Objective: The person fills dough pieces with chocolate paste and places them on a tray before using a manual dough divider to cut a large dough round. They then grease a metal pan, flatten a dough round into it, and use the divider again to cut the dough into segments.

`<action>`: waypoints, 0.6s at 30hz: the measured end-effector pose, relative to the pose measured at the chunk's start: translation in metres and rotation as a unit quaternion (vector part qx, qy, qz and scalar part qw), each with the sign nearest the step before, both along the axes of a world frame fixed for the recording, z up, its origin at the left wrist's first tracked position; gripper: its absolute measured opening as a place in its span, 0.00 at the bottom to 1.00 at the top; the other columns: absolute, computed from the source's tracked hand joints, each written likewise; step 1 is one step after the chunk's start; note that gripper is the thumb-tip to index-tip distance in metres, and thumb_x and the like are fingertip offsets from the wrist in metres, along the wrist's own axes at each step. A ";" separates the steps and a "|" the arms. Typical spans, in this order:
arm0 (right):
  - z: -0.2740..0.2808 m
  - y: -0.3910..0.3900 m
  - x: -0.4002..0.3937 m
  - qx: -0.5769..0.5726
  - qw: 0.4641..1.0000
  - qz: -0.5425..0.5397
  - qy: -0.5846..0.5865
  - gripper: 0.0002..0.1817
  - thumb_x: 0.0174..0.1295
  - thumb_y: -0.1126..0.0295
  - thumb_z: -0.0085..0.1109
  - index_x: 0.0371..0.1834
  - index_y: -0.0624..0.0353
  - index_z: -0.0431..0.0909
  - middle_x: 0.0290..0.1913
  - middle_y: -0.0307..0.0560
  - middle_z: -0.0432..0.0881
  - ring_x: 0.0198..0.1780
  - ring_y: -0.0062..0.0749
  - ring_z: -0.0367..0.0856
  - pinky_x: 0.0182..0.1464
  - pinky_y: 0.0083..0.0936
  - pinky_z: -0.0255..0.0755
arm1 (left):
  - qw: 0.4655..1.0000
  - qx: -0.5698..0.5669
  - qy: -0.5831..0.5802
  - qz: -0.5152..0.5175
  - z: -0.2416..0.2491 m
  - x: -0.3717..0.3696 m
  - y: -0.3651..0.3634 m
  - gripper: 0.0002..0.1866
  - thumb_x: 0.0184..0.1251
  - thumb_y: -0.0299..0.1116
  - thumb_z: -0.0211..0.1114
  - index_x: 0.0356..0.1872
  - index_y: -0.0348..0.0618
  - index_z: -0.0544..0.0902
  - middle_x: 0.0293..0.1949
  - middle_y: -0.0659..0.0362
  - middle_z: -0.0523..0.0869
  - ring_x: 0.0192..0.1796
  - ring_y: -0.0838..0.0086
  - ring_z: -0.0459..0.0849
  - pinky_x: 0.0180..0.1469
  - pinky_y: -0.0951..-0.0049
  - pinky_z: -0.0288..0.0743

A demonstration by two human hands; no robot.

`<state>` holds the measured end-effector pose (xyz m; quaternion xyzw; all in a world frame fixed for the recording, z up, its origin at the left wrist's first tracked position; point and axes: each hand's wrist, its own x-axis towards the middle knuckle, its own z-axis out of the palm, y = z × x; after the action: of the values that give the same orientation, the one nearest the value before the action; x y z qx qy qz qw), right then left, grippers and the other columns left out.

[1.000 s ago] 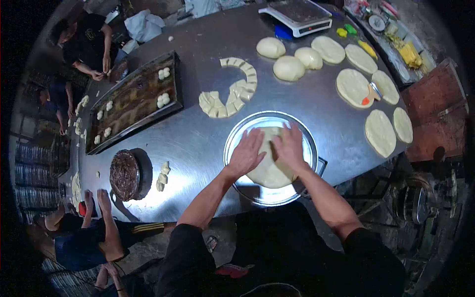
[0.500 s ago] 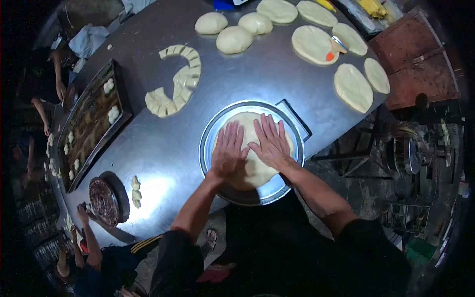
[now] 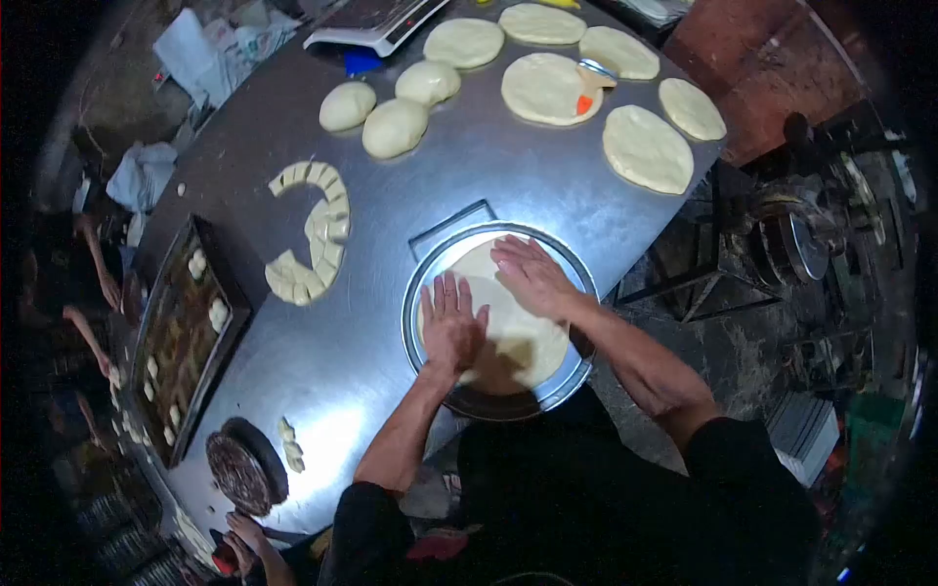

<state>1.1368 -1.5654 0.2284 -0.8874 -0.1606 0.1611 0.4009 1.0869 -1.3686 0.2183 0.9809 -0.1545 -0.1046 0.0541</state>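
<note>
A round metal pan (image 3: pixel 407 327) with loop handles stands at the table's near edge. Inside it a flat disc of pale dough (image 3: pixel 518 356) covers much of the base. Pressed flat on the dough's left side is my left hand (image 3: pixel 452 327), fingers stretched out. My right hand (image 3: pixel 532 276) lies palm down at the dough's upper right, open, its fingers near the pan's far rim. Neither hand grips anything.
Several flattened dough discs (image 3: pixel 647 148) lie at the far right, one under an orange-tipped tool (image 3: pixel 589 88). Dough balls (image 3: pixel 395 128), cut dough pieces (image 3: pixel 327 244), a scale (image 3: pixel 376 27), a tray (image 3: pixel 181 337) and a dark round pan (image 3: pixel 239 474) also occupy the table. Other people's hands (image 3: pixel 244 537) work at the left.
The pan has turned counterclockwise, its far handle passing from upper right to upper left. My hands have moved apart, the right one toward the far right rim. The camera view has shifted.
</note>
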 end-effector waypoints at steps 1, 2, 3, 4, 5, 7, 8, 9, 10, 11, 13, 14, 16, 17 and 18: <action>0.010 0.011 -0.007 -0.073 0.994 -0.055 -0.052 0.28 0.72 0.55 0.39 0.67 0.62 0.65 0.71 0.60 0.60 0.76 0.54 0.49 0.75 0.49 0.35 | 1.000 -0.002 -0.004 -0.011 -0.007 0.011 -0.003 0.39 0.66 0.50 0.55 0.70 0.33 0.58 0.73 0.43 0.56 0.76 0.51 0.51 0.75 0.50 0.43; 0.001 0.015 -0.019 -0.105 0.987 -0.082 -0.092 0.29 0.71 0.54 0.40 0.68 0.63 0.64 0.72 0.60 0.59 0.76 0.53 0.48 0.75 0.49 0.35 | 0.993 -0.064 -0.031 -0.096 -0.024 0.026 -0.008 0.39 0.67 0.50 0.55 0.71 0.34 0.57 0.73 0.42 0.55 0.76 0.51 0.50 0.75 0.50 0.42; -0.015 0.018 -0.033 -0.134 0.977 -0.108 -0.128 0.31 0.70 0.53 0.42 0.69 0.63 0.62 0.73 0.60 0.57 0.76 0.53 0.48 0.75 0.49 0.35 | 0.974 -0.123 -0.054 -0.180 -0.035 0.034 -0.009 0.39 0.67 0.51 0.54 0.71 0.34 0.57 0.73 0.42 0.54 0.76 0.51 0.49 0.75 0.49 0.41; -0.029 -0.002 -0.043 -0.172 0.964 -0.046 -0.197 0.35 0.68 0.50 0.45 0.71 0.64 0.58 0.73 0.60 0.55 0.76 0.51 0.48 0.75 0.49 0.35 | 0.981 -0.111 -0.039 -0.152 -0.020 0.035 -0.009 0.39 0.68 0.51 0.53 0.72 0.36 0.54 0.74 0.43 0.52 0.77 0.51 0.47 0.75 0.49 0.39; -0.026 -0.013 -0.038 -0.205 0.967 -0.005 -0.154 0.38 0.68 0.47 0.43 0.73 0.61 0.54 0.76 0.57 0.48 0.78 0.47 0.42 0.75 0.49 0.33 | 0.980 -0.112 -0.045 -0.156 -0.017 0.039 -0.011 0.39 0.68 0.51 0.53 0.72 0.36 0.54 0.74 0.43 0.52 0.77 0.51 0.47 0.75 0.49 0.39; -0.033 -0.022 -0.010 -0.235 0.945 0.081 -0.213 0.37 0.68 0.46 0.44 0.73 0.60 0.55 0.76 0.57 0.48 0.78 0.47 0.42 0.75 0.50 0.34 | 0.995 -0.060 -0.050 -0.068 -0.015 0.020 -0.010 0.40 0.69 0.50 0.54 0.73 0.36 0.52 0.74 0.43 0.50 0.77 0.50 0.46 0.75 0.49 0.39; -0.026 -0.020 -0.009 -0.231 0.948 0.076 -0.204 0.37 0.68 0.46 0.44 0.73 0.60 0.55 0.76 0.57 0.48 0.78 0.47 0.42 0.75 0.50 0.34 | 0.992 -0.097 -0.071 -0.040 -0.018 0.014 -0.008 0.38 0.67 0.46 0.56 0.72 0.36 0.55 0.74 0.42 0.52 0.76 0.49 0.49 0.74 0.49 0.42; -0.009 -0.021 0.014 -0.154 0.982 0.062 -0.089 0.38 0.68 0.46 0.43 0.73 0.61 0.54 0.76 0.57 0.48 0.78 0.47 0.42 0.75 0.50 0.33 | 0.991 -0.096 -0.086 -0.043 -0.013 0.023 -0.012 0.38 0.67 0.46 0.56 0.72 0.36 0.55 0.74 0.42 0.52 0.76 0.49 0.49 0.74 0.49 0.42; 0.003 -0.017 0.026 -0.070 0.996 0.044 0.033 0.38 0.68 0.45 0.42 0.74 0.61 0.53 0.76 0.58 0.48 0.78 0.47 0.41 0.75 0.50 0.31 | 0.994 -0.076 -0.075 -0.036 -0.008 0.023 -0.012 0.36 0.66 0.43 0.56 0.71 0.36 0.57 0.73 0.41 0.54 0.75 0.48 0.50 0.74 0.48 0.44; 0.005 -0.006 0.017 -0.069 0.996 0.038 0.035 0.38 0.68 0.45 0.42 0.74 0.61 0.53 0.76 0.58 0.48 0.78 0.47 0.41 0.75 0.50 0.31 | 0.996 -0.057 -0.055 -0.027 -0.004 0.019 -0.014 0.35 0.66 0.41 0.57 0.71 0.35 0.58 0.73 0.41 0.55 0.75 0.48 0.52 0.73 0.47 0.45; 0.001 0.017 -0.018 -0.193 0.967 -0.136 -0.093 0.39 0.68 0.45 0.41 0.74 0.61 0.51 0.76 0.58 0.47 0.78 0.47 0.41 0.75 0.51 0.31 | 0.972 -0.131 -0.119 -0.152 -0.013 0.049 -0.023 0.33 0.66 0.39 0.55 0.69 0.34 0.60 0.71 0.41 0.58 0.74 0.49 0.54 0.73 0.47 0.48; -0.043 0.004 -0.030 -0.272 0.944 -0.136 -0.130 0.39 0.68 0.45 0.41 0.74 0.61 0.50 0.76 0.60 0.46 0.78 0.47 0.41 0.75 0.51 0.30 | 0.978 -0.124 -0.101 -0.134 -0.019 0.045 -0.017 0.33 0.66 0.40 0.55 0.69 0.34 0.59 0.71 0.41 0.58 0.74 0.49 0.54 0.73 0.47 0.48; -0.030 -0.025 -0.010 -0.247 0.955 -0.033 -0.158 0.36 0.70 0.47 0.38 0.74 0.59 0.52 0.77 0.55 0.47 0.78 0.46 0.41 0.75 0.50 0.30 | 0.982 -0.122 -0.098 -0.107 -0.020 0.047 -0.020 0.34 0.66 0.40 0.55 0.69 0.33 0.59 0.71 0.41 0.59 0.74 0.49 0.54 0.73 0.48 0.48; -0.029 -0.030 -0.004 -0.243 0.954 0.020 -0.175 0.34 0.71 0.48 0.37 0.74 0.58 0.54 0.77 0.54 0.49 0.78 0.47 0.42 0.76 0.50 0.30 | 0.985 -0.115 -0.117 -0.053 -0.019 0.032 -0.023 0.33 0.66 0.40 0.56 0.69 0.33 0.61 0.70 0.41 0.60 0.74 0.49 0.55 0.73 0.47 0.47; -0.025 -0.032 0.003 -0.159 0.981 0.041 -0.102 0.32 0.71 0.50 0.37 0.73 0.57 0.57 0.76 0.53 0.51 0.77 0.47 0.44 0.75 0.50 0.32 | 0.986 -0.103 -0.132 -0.004 -0.017 0.014 -0.019 0.33 0.65 0.40 0.56 0.68 0.33 0.62 0.69 0.40 0.62 0.74 0.49 0.56 0.73 0.47 0.47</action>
<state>1.1393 -1.5974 0.2036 -0.9443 -0.2093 0.1098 0.2290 1.1006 -1.3879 0.2015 0.9748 -0.1738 0.0419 0.1334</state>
